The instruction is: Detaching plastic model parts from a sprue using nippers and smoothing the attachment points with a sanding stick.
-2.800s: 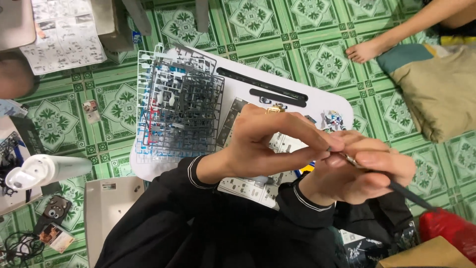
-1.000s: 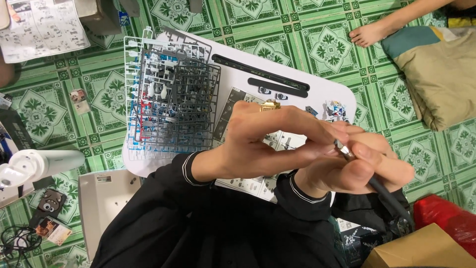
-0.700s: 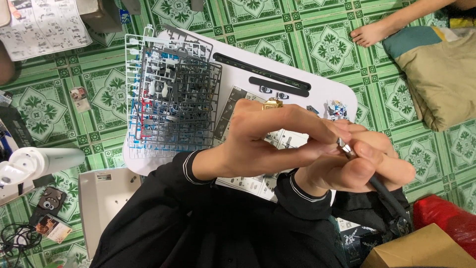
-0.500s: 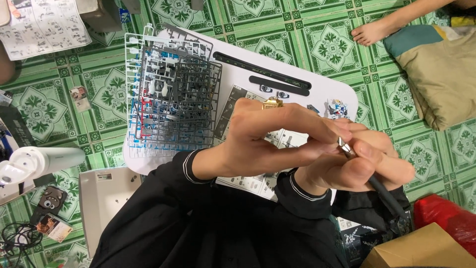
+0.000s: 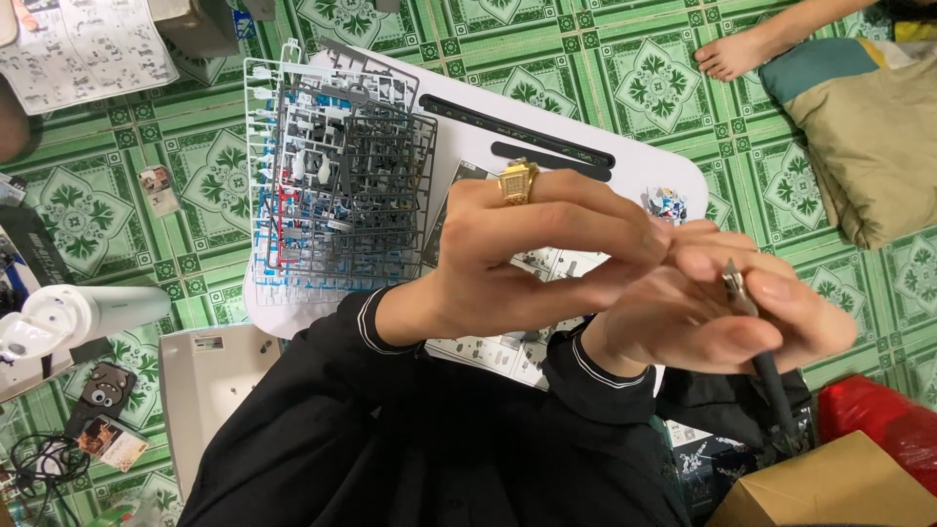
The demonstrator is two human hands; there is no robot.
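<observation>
Hands: left hand (image 5: 527, 259), wearing a gold ring (image 5: 517, 182), meets right hand (image 5: 717, 312) above the white counter (image 5: 595, 146), raised close to the camera, likely for a near view of fine work.
Left grip: fingertips pinched together against the right hand's fingers; what they pinch is hidden, so its contents cannot be told.
Right grip: closed around a slim dark-handled tool (image 5: 756, 337), metal tip up between the fingers, handle running down past the palm, pencil-fashion, a hold suited to control.
Part frames: stacked grey, white, blue and red plastic frames (image 5: 337, 185) lie on the counter's left part, near the left forearm.
Printed sheet: lies on the counter under the wrists (image 5: 488, 351).
Small figure head: white-and-blue piece (image 5: 666, 205) rests on the counter beyond the fingers.
Surroundings: green patterned floor (image 5: 586, 59); cushion (image 5: 869, 137) at right.
</observation>
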